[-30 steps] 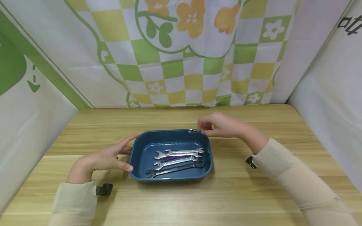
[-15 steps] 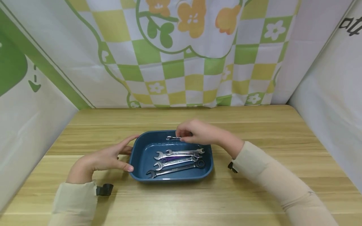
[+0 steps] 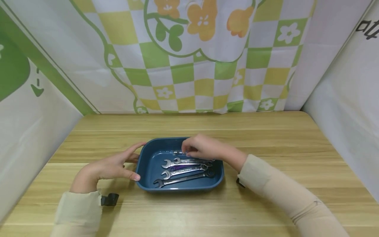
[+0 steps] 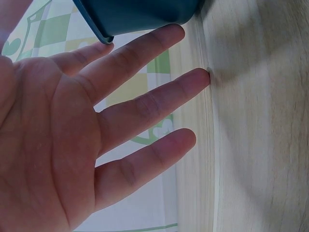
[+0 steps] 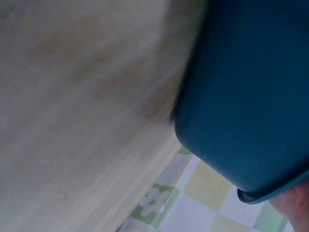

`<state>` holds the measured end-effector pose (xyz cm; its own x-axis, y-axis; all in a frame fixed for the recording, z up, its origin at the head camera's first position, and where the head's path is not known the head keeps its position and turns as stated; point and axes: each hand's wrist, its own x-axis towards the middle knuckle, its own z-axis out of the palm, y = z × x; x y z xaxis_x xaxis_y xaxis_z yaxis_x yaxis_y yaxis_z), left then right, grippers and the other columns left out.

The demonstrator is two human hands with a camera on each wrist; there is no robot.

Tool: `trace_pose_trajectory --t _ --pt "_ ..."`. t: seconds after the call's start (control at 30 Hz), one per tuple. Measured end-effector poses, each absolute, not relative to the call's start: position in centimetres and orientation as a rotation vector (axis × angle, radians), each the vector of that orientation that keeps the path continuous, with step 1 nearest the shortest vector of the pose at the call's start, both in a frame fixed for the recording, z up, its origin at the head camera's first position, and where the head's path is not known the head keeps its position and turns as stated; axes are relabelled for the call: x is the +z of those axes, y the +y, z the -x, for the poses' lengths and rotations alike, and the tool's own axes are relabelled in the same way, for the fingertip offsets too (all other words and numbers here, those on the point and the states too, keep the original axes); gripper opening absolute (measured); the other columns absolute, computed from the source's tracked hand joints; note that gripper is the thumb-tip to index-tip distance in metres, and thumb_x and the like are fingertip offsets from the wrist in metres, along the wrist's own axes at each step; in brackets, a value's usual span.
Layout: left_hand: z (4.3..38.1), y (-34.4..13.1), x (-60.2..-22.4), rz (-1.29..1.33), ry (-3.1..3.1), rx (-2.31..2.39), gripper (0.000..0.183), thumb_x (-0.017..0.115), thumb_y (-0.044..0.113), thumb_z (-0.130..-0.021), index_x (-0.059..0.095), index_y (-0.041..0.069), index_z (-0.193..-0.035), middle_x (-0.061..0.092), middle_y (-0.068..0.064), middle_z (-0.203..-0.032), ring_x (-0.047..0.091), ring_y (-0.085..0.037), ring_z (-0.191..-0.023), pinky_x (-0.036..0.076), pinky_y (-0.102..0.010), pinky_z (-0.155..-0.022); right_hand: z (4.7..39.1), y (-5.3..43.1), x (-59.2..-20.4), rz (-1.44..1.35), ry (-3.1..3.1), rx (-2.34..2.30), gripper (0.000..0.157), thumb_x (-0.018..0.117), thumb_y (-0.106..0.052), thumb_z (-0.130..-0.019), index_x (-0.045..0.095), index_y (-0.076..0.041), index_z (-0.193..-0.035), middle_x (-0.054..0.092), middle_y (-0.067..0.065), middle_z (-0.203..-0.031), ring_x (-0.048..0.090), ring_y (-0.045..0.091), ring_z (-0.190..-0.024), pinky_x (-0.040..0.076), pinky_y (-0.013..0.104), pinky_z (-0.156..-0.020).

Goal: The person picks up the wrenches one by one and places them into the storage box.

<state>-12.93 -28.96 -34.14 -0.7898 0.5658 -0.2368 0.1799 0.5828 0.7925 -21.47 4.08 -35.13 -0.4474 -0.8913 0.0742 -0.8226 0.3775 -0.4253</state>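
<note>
A dark blue rectangular bin (image 3: 180, 189) stands on the table with several wrenches inside. My left hand (image 3: 113, 168) touches its left end, thumb at the front corner and a finger on the rim. Its fingers are spread and straight in the left wrist view. Inside the back of the bin my right hand (image 3: 202, 147) pinches a small silver wrench (image 3: 177, 153), whose other end the fingers hide. Below it lie silver wrenches (image 3: 183, 170), a purple wrench (image 3: 177, 167) and a dark ratcheting wrench (image 3: 185, 179), side by side. The right wrist view shows mainly the bin's outer wall (image 5: 246, 96).
The wooden table (image 3: 189, 214) extends on all sides of the bin. A checkered, flowered cloth (image 3: 207, 79) hangs behind its back edge, and pale panels rise at left and right. A black strap clip (image 3: 109, 199) sits at the left sleeve cuff.
My right hand has carried the small wrench from the bin's back right rim leftward, then down inside the bin. The left hand and the bin have stayed in place.
</note>
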Motion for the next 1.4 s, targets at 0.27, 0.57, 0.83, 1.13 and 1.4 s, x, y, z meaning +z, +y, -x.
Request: trace_pose_trajectory --t 0.27,0.57,0.83,1.13,1.4 --pt "12.9 -28.8 -34.4 -0.568 2.342 1.104 0.108 0.08 0.024 -0.084 0.003 0.018 -0.16 0.054 -0.025 -0.142 0.046 -0.049 -0.134 0.03 -0.078 -0.099 21.3 4.0 -35.7 1.467 2.473 -0.562 0.009 0.065 -0.013 -0.096 0.07 -0.013 -0.103 0.07 -0.003 -0.093 0.061 0.006 -0.082 0.053 0.021 -0.077" --pt "12.9 -28.8 -34.1 -0.599 2.345 1.106 0.109 0.08 0.023 -0.084 0.003 0.015 -0.16 0.055 -0.026 -0.141 0.046 -0.051 -0.133 0.03 -0.08 -0.097 21.4 3.9 -36.0 1.419 2.495 -0.501 0.012 0.065 -0.013 -0.096 0.072 -0.012 -0.106 0.072 -0.001 -0.099 0.064 0.008 -0.087 0.054 0.024 -0.081" --pt "13.0 -28.8 -34.2 -0.621 2.348 1.101 0.109 0.08 0.022 -0.083 0.003 0.015 -0.16 0.056 -0.025 -0.14 0.048 -0.05 -0.132 0.031 -0.079 -0.096 21.3 3.9 -36.2 1.411 2.484 -0.471 0.012 0.063 -0.01 -0.097 0.072 -0.013 -0.104 0.072 -0.001 -0.098 0.063 0.008 -0.087 0.054 0.024 -0.08" --pt "13.2 -28.6 -34.2 -0.645 2.344 1.102 0.109 0.081 0.021 -0.083 0.003 0.014 -0.16 0.058 -0.024 -0.138 0.049 -0.049 -0.131 0.031 -0.079 -0.097 21.2 4.1 -36.1 1.405 2.521 -0.44 0.012 0.064 -0.01 -0.096 0.072 -0.012 -0.104 0.069 -0.002 -0.095 0.06 0.007 -0.083 0.052 0.023 -0.077" --pt "13.2 -28.7 -34.3 -0.651 2.356 1.094 0.109 0.081 0.021 -0.083 0.003 0.013 -0.16 0.058 -0.025 -0.138 0.05 -0.049 -0.13 0.031 -0.079 -0.097 21.4 5.0 -35.3 1.46 2.508 -0.511 0.013 0.063 -0.013 -0.096 0.072 -0.008 -0.104 0.071 0.001 -0.097 0.063 0.01 -0.086 0.054 0.025 -0.08"
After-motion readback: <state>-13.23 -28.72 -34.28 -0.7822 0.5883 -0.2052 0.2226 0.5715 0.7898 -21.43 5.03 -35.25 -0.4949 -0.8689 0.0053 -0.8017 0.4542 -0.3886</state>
